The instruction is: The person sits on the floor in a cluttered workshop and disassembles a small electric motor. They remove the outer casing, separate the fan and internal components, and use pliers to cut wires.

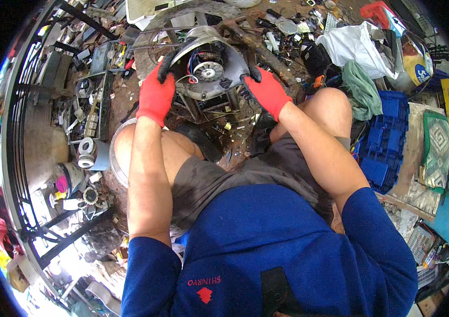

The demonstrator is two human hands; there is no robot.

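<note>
A grey, flared metal housing [230, 50] sits tilted in front of me on a low stand with metal legs [233, 99]. Inside its open mouth shows an electric motor with a pale finned fan wheel [208, 71]. Red and blue wires [191, 62] run down beside the motor. My left hand [157, 94], in a red glove with black fingertips, is closed around the housing's left rim. At the right rim, my right hand [268, 92] in a matching glove grips the edge between thumb and fingers. The fingers behind the rim are partly hidden.
Scrap and small parts litter the ground around the stand. At right lie a white sack [359, 50], a green cloth [361, 91] and a blue plastic case [386, 138]. A black metal rack [21, 174] stands at left, near a metal tray of parts [88, 108].
</note>
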